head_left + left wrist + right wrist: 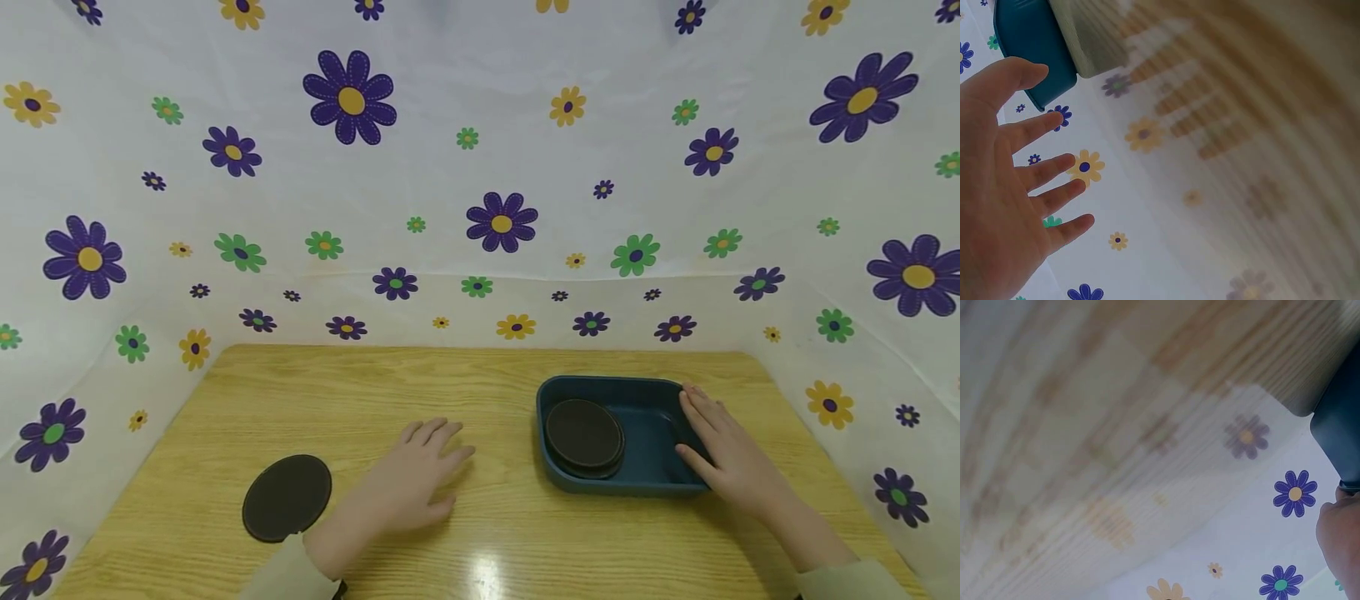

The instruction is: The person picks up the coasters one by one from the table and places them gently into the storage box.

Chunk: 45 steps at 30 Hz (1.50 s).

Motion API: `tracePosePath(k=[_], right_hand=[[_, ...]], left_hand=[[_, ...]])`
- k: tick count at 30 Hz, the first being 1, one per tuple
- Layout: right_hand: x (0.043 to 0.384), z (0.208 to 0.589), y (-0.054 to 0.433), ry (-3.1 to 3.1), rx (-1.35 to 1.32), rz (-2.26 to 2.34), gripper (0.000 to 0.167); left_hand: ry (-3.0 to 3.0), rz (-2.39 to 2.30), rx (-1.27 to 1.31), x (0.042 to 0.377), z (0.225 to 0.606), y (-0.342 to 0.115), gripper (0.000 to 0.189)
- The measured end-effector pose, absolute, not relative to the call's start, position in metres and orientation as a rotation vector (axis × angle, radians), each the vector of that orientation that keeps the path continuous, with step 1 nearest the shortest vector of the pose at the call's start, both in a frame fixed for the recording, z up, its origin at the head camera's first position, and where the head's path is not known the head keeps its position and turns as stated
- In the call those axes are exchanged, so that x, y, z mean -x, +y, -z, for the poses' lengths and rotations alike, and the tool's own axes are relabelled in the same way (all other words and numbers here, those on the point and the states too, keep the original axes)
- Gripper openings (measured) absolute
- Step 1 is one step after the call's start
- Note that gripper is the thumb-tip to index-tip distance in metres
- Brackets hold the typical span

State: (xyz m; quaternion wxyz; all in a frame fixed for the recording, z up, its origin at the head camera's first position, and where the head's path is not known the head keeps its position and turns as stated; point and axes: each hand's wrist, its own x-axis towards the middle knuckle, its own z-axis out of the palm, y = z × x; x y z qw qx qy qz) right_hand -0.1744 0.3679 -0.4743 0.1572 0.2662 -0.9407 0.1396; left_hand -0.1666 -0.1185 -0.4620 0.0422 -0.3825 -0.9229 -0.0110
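A dark blue rectangular bin (pixel 652 490) lies on the wooden table, right of the middle. Inside it, at the left end, is a small stack of round black discs (pixel 585 432). My right hand (pixel 731 454) holds the bin's right wall, with its fingertips and thumb reaching over the rim; in the right wrist view only part of this hand (pixel 1341 540) shows at the bin's edge. Left of the bin, my left hand (pixel 408 483) hovers over the table with fingers spread and nothing held. Another black disc (pixel 287 497) lies flat on the table, beside the left forearm.
The wooden table (pixel 360 383) has a flower-patterned white sheet (pixel 420 167) rising behind it and along both sides. The sheet's left and right folds come right up to the table edges.
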Motion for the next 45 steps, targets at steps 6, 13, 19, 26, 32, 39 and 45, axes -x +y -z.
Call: tracePosePath(k=[6, 13, 19, 26, 32, 39, 45], right_hand=[[0.174, 0.474, 0.368, -2.696, -0.75, -0.402, 0.074], [0.175, 0.477, 0.369, -2.708, -0.736, -0.404, 0.075], [0.174, 0.477, 0.368, -2.709, -0.737, -0.417, 0.075], [0.173, 0.476, 0.368, -2.703, -0.739, -0.416, 0.074], [0.174, 0.474, 0.367, -2.704, -0.727, -0.416, 0.074], [0.173, 0.473, 0.367, -2.695, -0.735, -0.416, 0.074], [0.174, 0.473, 0.368, -2.682, -0.748, -0.415, 0.073]], left_hand=[[-2.84, 0.099, 1.151, 0.16, 0.461, -0.138, 0.064], [-2.846, 0.084, 1.096, 0.152, 0.464, -0.163, 0.071], [-2.864, 0.056, 1.026, 0.144, 0.465, -0.182, 0.076], [-2.882, 0.053, 0.963, 0.136, 0.464, -0.203, 0.078], [-2.889, 0.052, 0.9, 0.129, 0.465, -0.22, 0.078], [-2.923, 0.074, 0.802, 0.123, 0.47, -0.237, 0.08], [-2.926, 0.093, 0.76, 0.126, 0.474, -0.251, 0.082]])
